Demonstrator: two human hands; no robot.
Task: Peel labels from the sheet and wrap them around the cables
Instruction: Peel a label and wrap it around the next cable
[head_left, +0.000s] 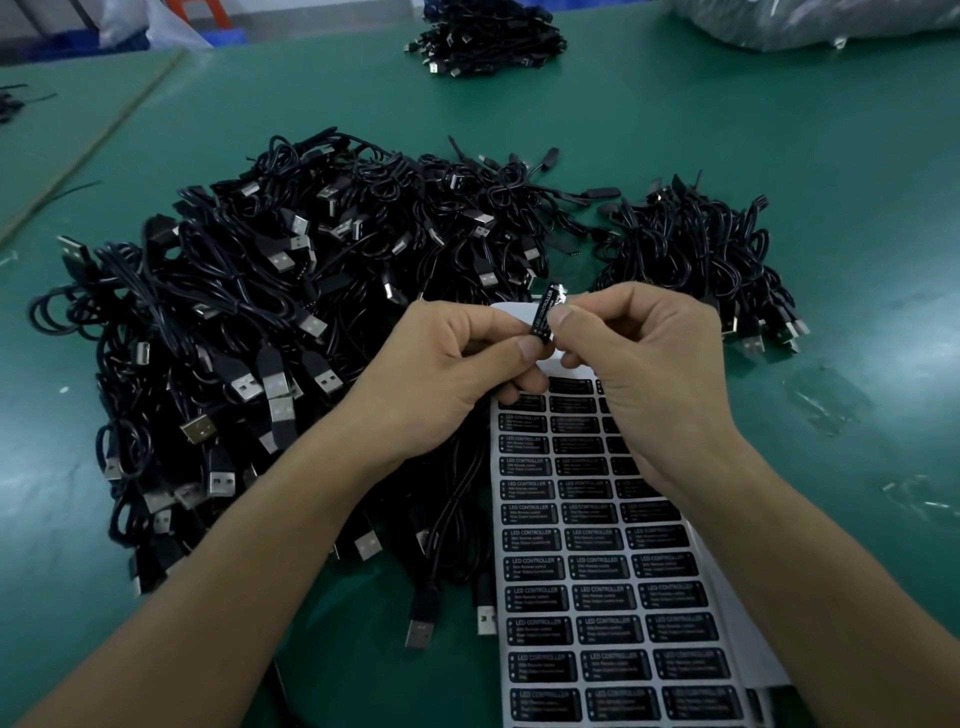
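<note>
Green matting covered the desk (779, 156). Much of its middle lay under a wide heap of cables (249, 322), black leads with USB plugs. A smaller heap (691, 249) sat to the right of it, and a third pile (483, 36) lay well apart at the far edge. Watching over the feed, I could see the label sheet (597, 597) lying flat on the near right of the desk, partly under the right forearm. Its top end was already bare white backing, and the rest was full of black printed labels.

Both hands were held over the top end of the sheet, meeting fingertip to fingertip. The left hand (441, 374) had its fingers curled, with the thumb and forefinger pinching the lower end of one label (543, 312). The right hand (649, 364) pinched the same label from the other side, its remaining fingers folded in. The label stood nearly upright between them, print towards the camera. A cable (452, 499) ran down from under the left palm toward the near edge. I judged it to be the one being labelled, though where it met the label was hidden behind the thumbs.

So I reckoned the peel was done and the wrap was in hand. The next move called for folding the free flap round the cable and pressing it shut squarely, edges aligned, without letting the adhesive catch a fingertip.
</note>
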